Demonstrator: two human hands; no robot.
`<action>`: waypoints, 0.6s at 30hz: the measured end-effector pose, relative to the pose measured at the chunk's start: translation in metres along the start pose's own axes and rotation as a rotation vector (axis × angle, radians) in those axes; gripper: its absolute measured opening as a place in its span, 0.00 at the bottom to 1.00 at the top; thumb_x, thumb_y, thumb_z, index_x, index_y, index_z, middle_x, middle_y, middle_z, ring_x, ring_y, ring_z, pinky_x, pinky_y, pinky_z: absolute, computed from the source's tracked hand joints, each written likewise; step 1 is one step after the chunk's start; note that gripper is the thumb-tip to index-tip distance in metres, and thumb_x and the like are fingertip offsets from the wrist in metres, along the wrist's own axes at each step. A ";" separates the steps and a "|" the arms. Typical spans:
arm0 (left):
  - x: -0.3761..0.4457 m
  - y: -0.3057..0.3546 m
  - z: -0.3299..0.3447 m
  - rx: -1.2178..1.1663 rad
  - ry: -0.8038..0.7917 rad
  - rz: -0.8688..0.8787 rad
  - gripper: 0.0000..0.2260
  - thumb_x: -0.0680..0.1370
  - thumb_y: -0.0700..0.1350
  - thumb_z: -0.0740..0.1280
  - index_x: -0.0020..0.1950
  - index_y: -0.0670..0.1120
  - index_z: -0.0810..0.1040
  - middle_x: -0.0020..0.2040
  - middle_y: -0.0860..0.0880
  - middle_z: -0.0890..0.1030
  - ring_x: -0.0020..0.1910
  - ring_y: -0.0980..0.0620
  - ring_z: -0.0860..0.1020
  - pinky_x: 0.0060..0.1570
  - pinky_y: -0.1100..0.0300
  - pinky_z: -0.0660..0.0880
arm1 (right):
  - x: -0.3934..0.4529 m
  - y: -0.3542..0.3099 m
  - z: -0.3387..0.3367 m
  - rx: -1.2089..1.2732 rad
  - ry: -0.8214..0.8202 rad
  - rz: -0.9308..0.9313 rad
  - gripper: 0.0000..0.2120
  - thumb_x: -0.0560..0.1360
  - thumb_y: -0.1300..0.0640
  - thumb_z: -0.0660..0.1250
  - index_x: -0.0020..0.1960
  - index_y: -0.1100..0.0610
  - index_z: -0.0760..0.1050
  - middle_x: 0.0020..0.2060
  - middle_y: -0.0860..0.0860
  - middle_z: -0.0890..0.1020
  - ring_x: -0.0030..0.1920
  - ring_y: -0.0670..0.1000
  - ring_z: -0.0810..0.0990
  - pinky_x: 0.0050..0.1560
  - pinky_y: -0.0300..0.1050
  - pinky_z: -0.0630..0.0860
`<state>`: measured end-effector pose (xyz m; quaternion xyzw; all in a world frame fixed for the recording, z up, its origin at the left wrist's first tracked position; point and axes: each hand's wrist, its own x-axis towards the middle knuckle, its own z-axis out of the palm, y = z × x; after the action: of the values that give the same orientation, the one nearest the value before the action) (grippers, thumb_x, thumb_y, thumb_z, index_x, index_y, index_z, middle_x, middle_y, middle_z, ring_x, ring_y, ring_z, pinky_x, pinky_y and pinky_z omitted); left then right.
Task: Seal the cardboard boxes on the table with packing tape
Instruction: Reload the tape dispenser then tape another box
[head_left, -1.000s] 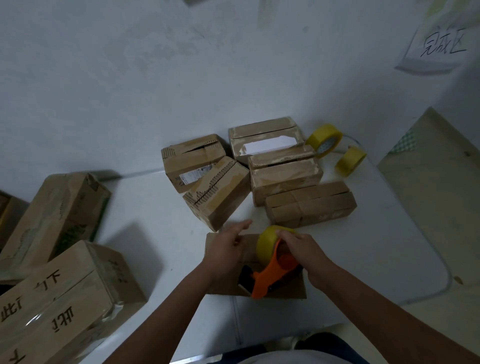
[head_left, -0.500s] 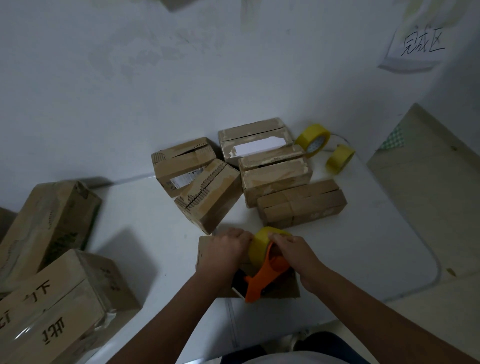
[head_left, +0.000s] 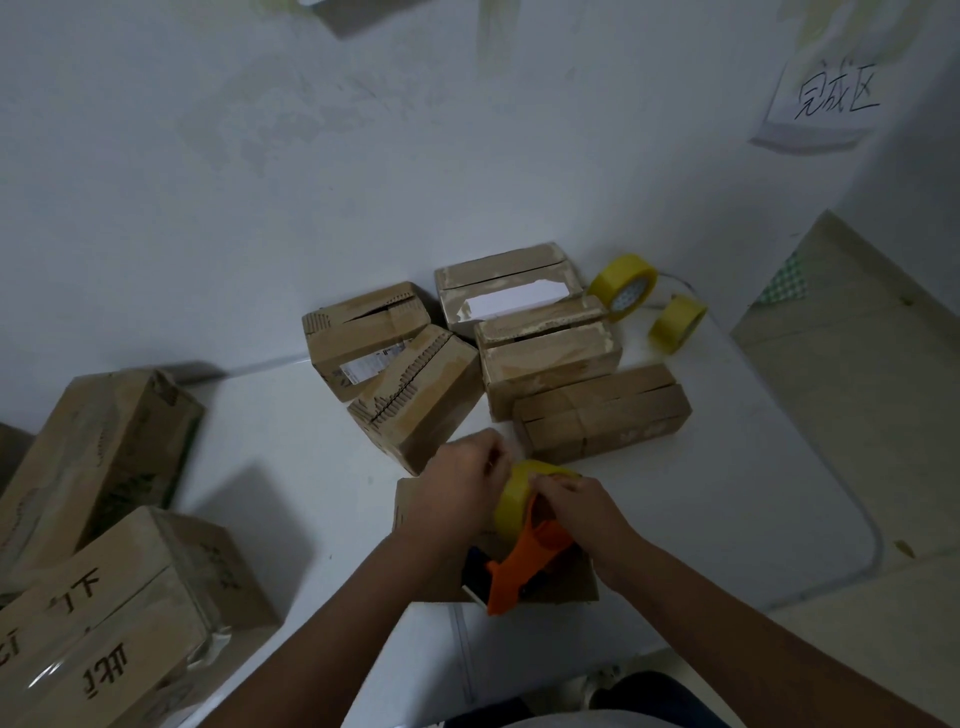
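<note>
An orange tape dispenser (head_left: 524, 566) with a yellow tape roll (head_left: 514, 493) sits over a small cardboard box (head_left: 571, 577) at the table's near edge. My right hand (head_left: 587, 512) grips the dispenser at the roll. My left hand (head_left: 457, 483) is curled against the left side of the roll, fingertips at its top; what they pinch is hidden. Several small cardboard boxes (head_left: 550, 364) cluster behind on the white table (head_left: 753, 493).
Two spare yellow tape rolls (head_left: 623, 286) (head_left: 678, 322) stand at the table's far right corner. Large cardboard boxes (head_left: 98, 457) (head_left: 119, 618) stand at the left. A paper sign (head_left: 831, 104) hangs on the wall. The floor drops off to the right.
My left hand went from lying open on the box to curling against the tape roll. The right hand and dispenser stayed in place.
</note>
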<state>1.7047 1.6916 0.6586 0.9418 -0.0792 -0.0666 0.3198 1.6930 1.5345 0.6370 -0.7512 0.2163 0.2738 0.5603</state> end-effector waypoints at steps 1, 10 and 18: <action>0.000 -0.009 0.000 -0.037 0.012 -0.045 0.07 0.82 0.46 0.63 0.50 0.46 0.79 0.44 0.50 0.81 0.42 0.56 0.79 0.44 0.55 0.78 | 0.001 0.000 -0.002 0.019 0.004 0.014 0.12 0.79 0.47 0.63 0.42 0.53 0.77 0.43 0.51 0.77 0.52 0.54 0.75 0.56 0.50 0.73; -0.005 -0.034 0.013 -0.898 -0.381 -0.771 0.28 0.69 0.63 0.75 0.59 0.44 0.79 0.47 0.45 0.84 0.48 0.46 0.83 0.53 0.50 0.79 | 0.006 -0.008 -0.008 0.120 -0.037 -0.003 0.12 0.78 0.46 0.65 0.47 0.55 0.80 0.49 0.54 0.83 0.51 0.52 0.79 0.48 0.46 0.75; -0.006 -0.004 0.011 -1.111 -0.195 -0.793 0.08 0.77 0.49 0.71 0.54 0.48 0.81 0.58 0.43 0.78 0.56 0.45 0.78 0.56 0.47 0.78 | 0.008 -0.010 -0.005 0.315 -0.108 -0.046 0.10 0.79 0.52 0.65 0.52 0.59 0.79 0.49 0.59 0.84 0.51 0.58 0.84 0.57 0.57 0.79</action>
<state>1.6976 1.6897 0.6482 0.5858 0.2887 -0.2936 0.6980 1.7060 1.5326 0.6402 -0.6430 0.2088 0.2637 0.6880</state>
